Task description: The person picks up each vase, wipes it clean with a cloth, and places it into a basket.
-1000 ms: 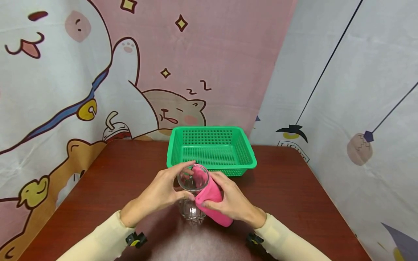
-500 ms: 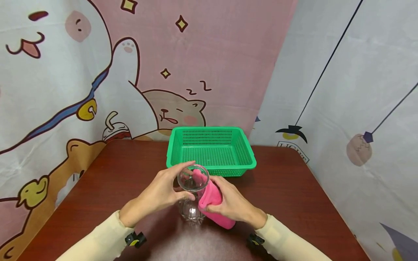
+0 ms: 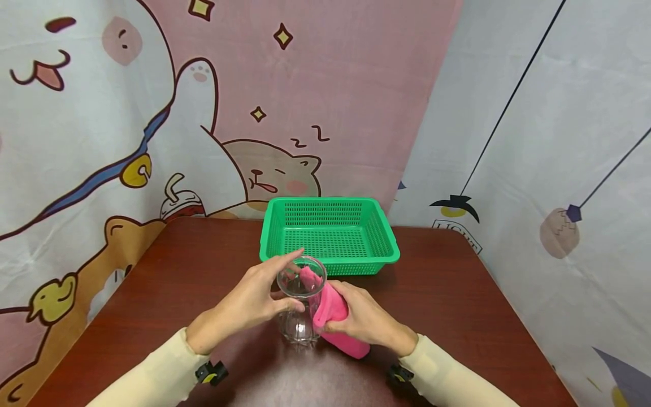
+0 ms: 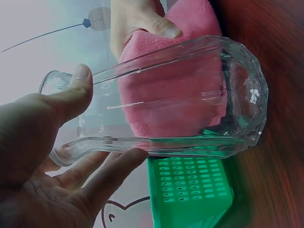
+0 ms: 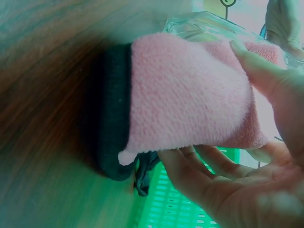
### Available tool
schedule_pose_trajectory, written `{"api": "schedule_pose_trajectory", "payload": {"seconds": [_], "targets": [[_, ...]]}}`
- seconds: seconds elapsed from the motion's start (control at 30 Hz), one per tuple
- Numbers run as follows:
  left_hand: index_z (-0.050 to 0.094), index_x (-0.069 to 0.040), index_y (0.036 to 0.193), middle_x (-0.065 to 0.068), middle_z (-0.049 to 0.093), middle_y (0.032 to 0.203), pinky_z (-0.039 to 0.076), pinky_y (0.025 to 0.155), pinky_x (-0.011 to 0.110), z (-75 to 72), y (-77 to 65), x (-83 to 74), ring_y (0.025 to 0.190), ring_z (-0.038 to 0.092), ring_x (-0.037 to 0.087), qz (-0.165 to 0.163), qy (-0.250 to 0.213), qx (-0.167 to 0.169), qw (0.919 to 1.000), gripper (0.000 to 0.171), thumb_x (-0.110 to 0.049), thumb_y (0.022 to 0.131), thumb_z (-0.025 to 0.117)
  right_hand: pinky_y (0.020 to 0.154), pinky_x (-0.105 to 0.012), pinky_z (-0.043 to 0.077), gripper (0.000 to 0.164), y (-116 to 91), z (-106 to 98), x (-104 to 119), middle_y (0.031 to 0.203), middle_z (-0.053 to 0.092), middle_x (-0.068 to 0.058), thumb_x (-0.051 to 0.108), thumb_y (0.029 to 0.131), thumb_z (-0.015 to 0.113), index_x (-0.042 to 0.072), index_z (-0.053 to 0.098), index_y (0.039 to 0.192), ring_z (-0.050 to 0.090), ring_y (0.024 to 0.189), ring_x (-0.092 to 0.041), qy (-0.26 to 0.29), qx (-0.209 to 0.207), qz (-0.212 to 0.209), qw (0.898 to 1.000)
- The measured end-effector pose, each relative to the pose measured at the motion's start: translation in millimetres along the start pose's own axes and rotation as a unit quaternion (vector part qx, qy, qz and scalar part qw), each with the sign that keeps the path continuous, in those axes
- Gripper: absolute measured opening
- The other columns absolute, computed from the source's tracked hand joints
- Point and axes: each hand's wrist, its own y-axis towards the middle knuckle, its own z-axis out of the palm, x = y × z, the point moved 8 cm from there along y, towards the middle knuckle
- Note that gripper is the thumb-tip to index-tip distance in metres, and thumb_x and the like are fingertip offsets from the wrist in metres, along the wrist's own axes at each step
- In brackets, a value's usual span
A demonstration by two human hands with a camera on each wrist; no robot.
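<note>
A clear glass vase [image 3: 299, 328] stands upright on the table. My left hand [image 3: 260, 291] grips it around the neck, thumb on the near side and fingers on the far side. In my right hand [image 3: 368, 316] is a fuzzy pink cloth [image 3: 347, 342], held against the vase's right side. The right wrist view shows a dark band [image 5: 115, 109] along the lower end of the cloth [image 5: 190, 95], with the thumb on one face and fingers behind. Through the vase wall [image 4: 254, 95] in the left wrist view, the cloth shows pink; I cannot tell how firmly it presses.
A green plastic basket [image 3: 376, 267] with perforated sides sits just behind the vase, at the far part of the brown wooden table [image 3: 213, 254]. Cartoon-printed cloth walls [image 3: 356, 113] rise behind the table and along its sides.
My right hand and the pink cloth have shifted slightly right and toward me along the vase's side. Left hand and vase hold their place.
</note>
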Motion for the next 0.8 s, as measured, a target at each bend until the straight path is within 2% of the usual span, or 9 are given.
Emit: {"api": "schedule_pose_trajectory", "payload": {"seconds": [0.2,0.37,0.43,0.6,0.67,0.8], "targets": [[0.018,-0.025,0.156,-0.002,0.055,0.119,0.052,0.074,0.024,4.3,-0.8,-0.9,0.100,0.059,0.015,-0.002,0.018,0.030,0.9994,0.106,-0.036,0.073,0.083,0.071,-0.023,0.050,0.068,-1.6,-0.8,-0.8,0.112,0.056,0.017,0.045,0.076,0.081,0.033,0.051,0.135,0.056,0.094,-0.003,0.008,0.010,-0.007,1.000],[0.010,-0.021,0.157,0.004,0.054,0.122,0.053,0.079,0.029,8.1,-1.0,-1.9,0.101,0.058,0.018,0.007,0.017,0.054,0.9984,0.110,-0.031,0.074,0.082,0.077,-0.026,0.050,0.058,-4.5,-1.9,-1.5,0.118,0.053,0.014,0.046,0.079,0.077,0.035,0.053,0.131,0.052,0.105,-0.004,0.021,0.011,-0.017,1.000],[0.010,-0.021,0.157,0.005,0.054,0.122,0.053,0.078,0.031,8.7,-0.8,-2.3,0.100,0.059,0.019,0.013,0.014,0.054,0.9984,0.111,-0.028,0.073,0.083,0.082,-0.026,0.049,0.054,-4.0,-2.7,-0.7,0.122,0.052,0.013,0.043,0.080,0.078,0.033,0.056,0.129,0.051,0.111,-0.005,0.028,0.007,-0.023,0.999],[0.009,-0.021,0.157,0.003,0.053,0.125,0.053,0.077,0.026,9.6,-1.6,-1.8,0.098,0.058,0.015,0.010,0.017,0.056,0.9982,0.111,-0.027,0.073,0.083,0.088,-0.027,0.047,0.043,-0.3,-5.9,3.9,0.124,0.053,0.012,0.039,0.080,0.079,0.030,0.064,0.119,0.050,0.115,-0.007,0.039,-0.013,-0.035,0.999],[0.008,-0.023,0.157,0.003,0.052,0.126,0.052,0.076,0.023,9.8,-2.6,-0.9,0.097,0.057,0.012,0.003,0.021,0.058,0.9981,0.111,-0.028,0.074,0.082,0.086,-0.027,0.048,0.039,1.3,-7.6,6.3,0.123,0.054,0.012,0.038,0.079,0.080,0.030,0.066,0.114,0.050,0.114,-0.008,0.042,-0.021,-0.037,0.998],[0.009,-0.023,0.157,0.002,0.052,0.125,0.051,0.075,0.023,10.0,-4.5,0.4,0.095,0.058,0.012,-0.002,0.036,0.055,0.9979,0.110,-0.031,0.075,0.082,0.082,-0.026,0.049,0.041,3.7,-10.9,10.6,0.124,0.054,0.012,0.037,0.078,0.081,0.034,0.064,0.116,0.050,0.115,-0.008,0.055,-0.035,-0.034,0.997]]}}
